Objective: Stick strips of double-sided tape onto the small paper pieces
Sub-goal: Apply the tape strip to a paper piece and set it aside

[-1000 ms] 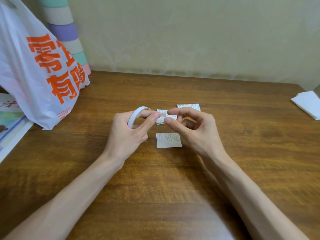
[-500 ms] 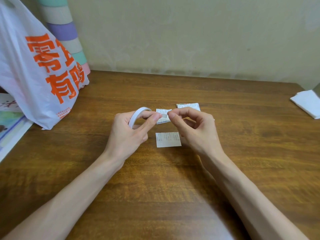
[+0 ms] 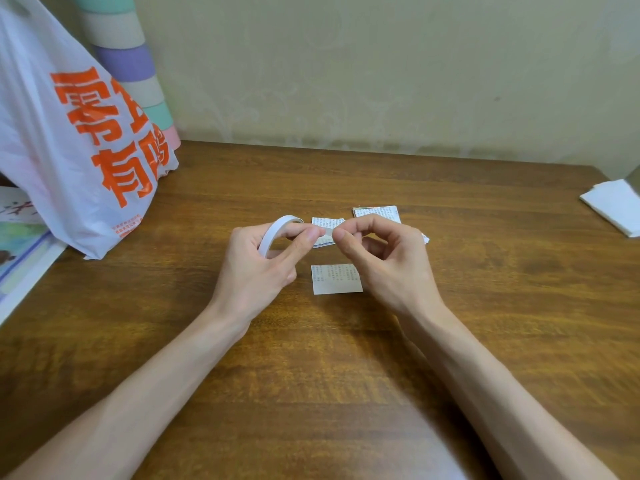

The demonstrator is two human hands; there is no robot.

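While the left hand [image 3: 256, 268] holds the roll [image 3: 277, 233] with its fingers curled round the ring, the right hand [image 3: 388, 265] pinches the free end of the strip [image 3: 325, 233] between thumb and forefinger. So both grips are clamped, one on the roll and one on the tape. Only a short length of strip shows between the two thumbs; it runs left to right, lifted off the table [image 3: 485, 306].

The near piece [image 3: 336, 278] lies flat on the table just this side of the pinch, between the two hands and touching neither as far as I can tell. Its long axis also runs left to right, parallel to the strip, so the tape should only need lowering toward the person, with no turning. The right hand is the nearer one, its heel just beside the paper's right edge.

A second piece [image 3: 325, 223] lies beyond the thumbs, partly hidden by them, and a third [image 3: 377, 213] sits further right. A printed bag [image 3: 79, 150], a striped tube [image 3: 131, 64] and a book [image 3: 20, 244] stand well to the left, and white sheets [image 3: 613, 209] lie at the far right. Nothing lies between the strip and the near piece
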